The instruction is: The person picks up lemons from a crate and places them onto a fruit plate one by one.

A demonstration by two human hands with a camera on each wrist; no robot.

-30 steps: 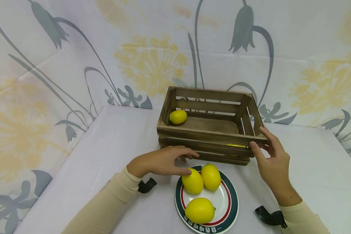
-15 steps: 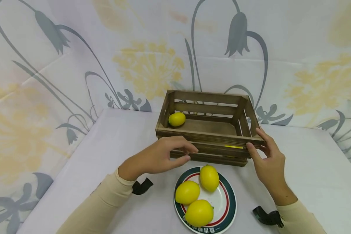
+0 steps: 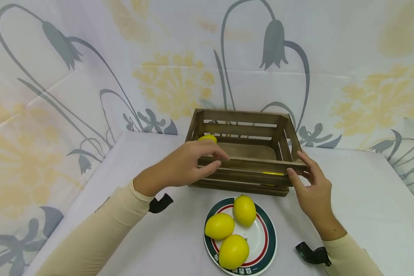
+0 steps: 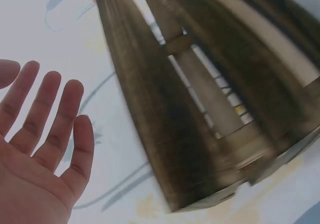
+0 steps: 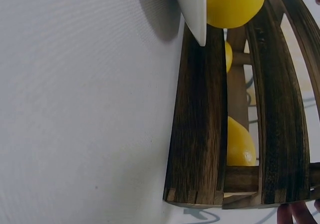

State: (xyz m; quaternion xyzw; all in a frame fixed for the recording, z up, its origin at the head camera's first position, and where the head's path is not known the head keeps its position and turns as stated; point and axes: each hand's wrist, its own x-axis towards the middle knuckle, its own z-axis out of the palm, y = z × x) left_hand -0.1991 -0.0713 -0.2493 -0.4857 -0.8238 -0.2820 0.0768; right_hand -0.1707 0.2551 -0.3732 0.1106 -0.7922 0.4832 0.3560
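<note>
My right hand (image 3: 314,191) grips the front right corner of a slatted brown wooden crate (image 3: 234,166), thumb on the front slat and fingers around the side. My left hand (image 3: 181,165) holds nothing and hovers before the crate's front left part, fingers loosely bent; in the left wrist view its fingers (image 4: 65,103) spread apart beside the crate. One lemon (image 3: 208,138) lies at the crate's left end, partly behind my left hand. Another lemon (image 5: 241,144) shows between the slats near the right end. In front, a plate (image 3: 271,237) carries three lemons (image 3: 234,252).
White cloth (image 3: 365,199) covers the table. Behind the crate hangs a floral-patterned cloth (image 3: 179,88). Black wrist-worn devices (image 3: 312,253) stick out below both sleeves. The plate stands close to the crate's front.
My left hand has lifted away from the plate up toward the crate's front rim. The lemon it touched has shifted to the plate's left edge. My right hand keeps its grip on the crate.
</note>
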